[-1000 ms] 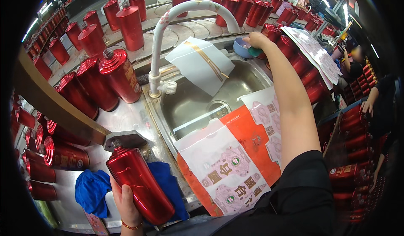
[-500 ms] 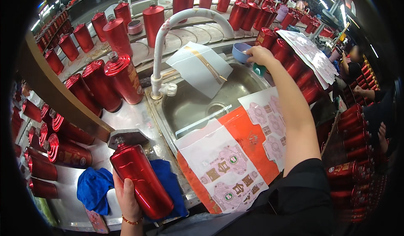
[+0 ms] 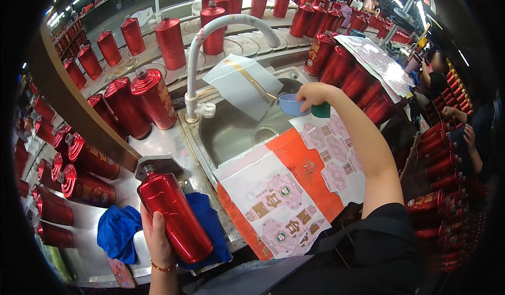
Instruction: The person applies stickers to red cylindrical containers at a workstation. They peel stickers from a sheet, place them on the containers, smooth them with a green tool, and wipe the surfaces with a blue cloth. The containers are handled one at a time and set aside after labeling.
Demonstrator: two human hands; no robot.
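Observation:
My left hand (image 3: 156, 240) is wrapped round the lower side of a glossy red bottle (image 3: 179, 216), tilted with its neck toward a dark angled rest (image 3: 167, 165). At the sink's right side, my right hand (image 3: 315, 95) grips the rim of a small light-blue bowl (image 3: 289, 105). A green flat piece (image 3: 321, 110), its kind unclear, shows under that hand's fingers. Close below the bowl lies a printed decal sheet (image 3: 332, 153). Another decal sheet (image 3: 284, 205) rests on an orange-red board (image 3: 302, 161) in front of me.
A curved white faucet (image 3: 192, 69) rises over the metal sink (image 3: 231, 142). A white sheet (image 3: 223, 77) carrying thin sticks (image 3: 250, 79) spans it. Blue cloths (image 3: 120, 232) lie left. Red bottles (image 3: 152, 98) stand around, several on a conveyor (image 3: 231, 58). Co-workers are at the right and far back.
My right hand has brought the blue bowl from the sink's far right corner nearer to me and leftward. The conveyor bottles have shifted rightward. My left hand keeps its hold on the bottle.

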